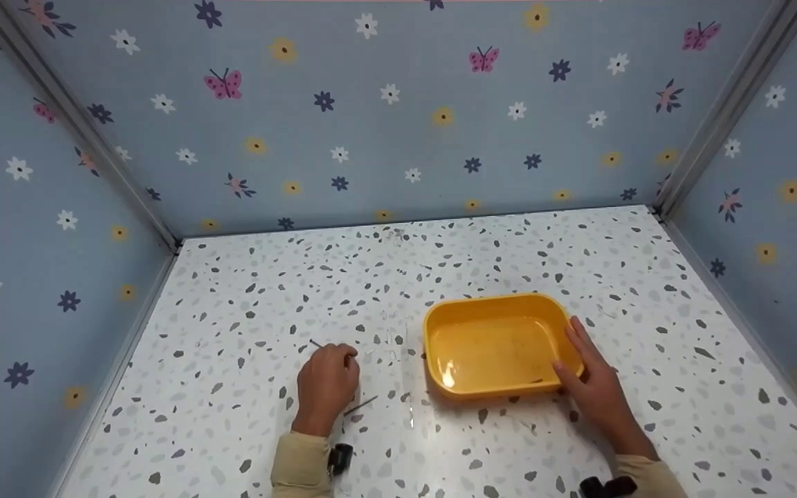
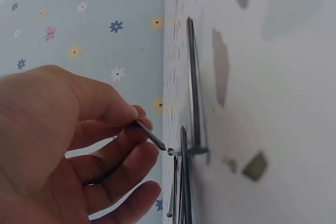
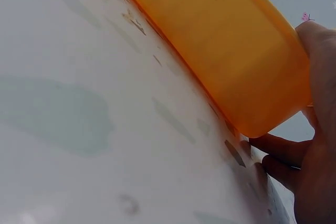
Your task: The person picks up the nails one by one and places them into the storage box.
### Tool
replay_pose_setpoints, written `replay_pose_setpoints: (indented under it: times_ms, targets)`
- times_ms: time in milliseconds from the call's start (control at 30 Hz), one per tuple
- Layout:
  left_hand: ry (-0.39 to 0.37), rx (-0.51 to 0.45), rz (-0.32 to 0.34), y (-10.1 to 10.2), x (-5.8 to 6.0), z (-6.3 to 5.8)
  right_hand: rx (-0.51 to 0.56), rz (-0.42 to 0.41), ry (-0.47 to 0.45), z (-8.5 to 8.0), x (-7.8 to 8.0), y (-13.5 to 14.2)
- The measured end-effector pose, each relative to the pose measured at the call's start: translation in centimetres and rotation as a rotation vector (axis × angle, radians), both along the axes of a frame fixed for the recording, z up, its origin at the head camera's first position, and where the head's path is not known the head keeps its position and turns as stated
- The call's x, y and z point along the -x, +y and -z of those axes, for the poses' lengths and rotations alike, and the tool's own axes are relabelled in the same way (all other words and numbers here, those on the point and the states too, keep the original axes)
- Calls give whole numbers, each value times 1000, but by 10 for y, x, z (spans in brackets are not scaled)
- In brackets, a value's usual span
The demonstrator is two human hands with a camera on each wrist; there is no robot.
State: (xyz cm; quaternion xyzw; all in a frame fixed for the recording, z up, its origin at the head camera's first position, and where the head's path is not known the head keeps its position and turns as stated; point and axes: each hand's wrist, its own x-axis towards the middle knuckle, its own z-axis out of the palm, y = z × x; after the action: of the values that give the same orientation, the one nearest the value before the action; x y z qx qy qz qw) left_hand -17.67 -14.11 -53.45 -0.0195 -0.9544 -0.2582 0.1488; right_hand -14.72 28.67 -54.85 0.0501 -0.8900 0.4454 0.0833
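My left hand [image 1: 328, 382] is low over the table, left of the tray. In the left wrist view its thumb and index finger pinch a nail [image 2: 150, 135], pointed end downward. Several more nails lie on the table beside that hand, one long nail [image 2: 194, 87] apart from a close bunch [image 2: 184, 182]. From the head view, one nail [image 1: 360, 405] shows just right of the left wrist. My right hand [image 1: 599, 391] holds the right end of a yellow plastic tray [image 1: 495, 349], thumb over the rim and fingers along the outer wall.
The white speckled tabletop [image 1: 288, 290] carries the tray right of centre. Blue flowered panels [image 1: 398, 124] enclose it at the back and both sides, with grey metal posts [image 1: 724, 104] at the corners.
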Motion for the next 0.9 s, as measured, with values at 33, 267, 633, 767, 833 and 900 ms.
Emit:
replay_pose_setpoints:
  times_ms: [33,267,633,767,833,900]
  targets:
    - [16,-1,1,0,0,0,-1,-1,3,0,0,0]
    - [56,-25,-2,1,-1,-1,-8,0,2,1,-1,1]
    - [90,-42,27,0,0,-3,12,-7,-3,3,1,1]
    - [90,-46,33,0,-1,-4,8,-5,-2,2,0,1]
    - [95,-44,37,0,-1,-4,6,-5,0,2,0,1]
    - [106,-46,41,-1,-2,-3,15,-14,9,2,0,2]
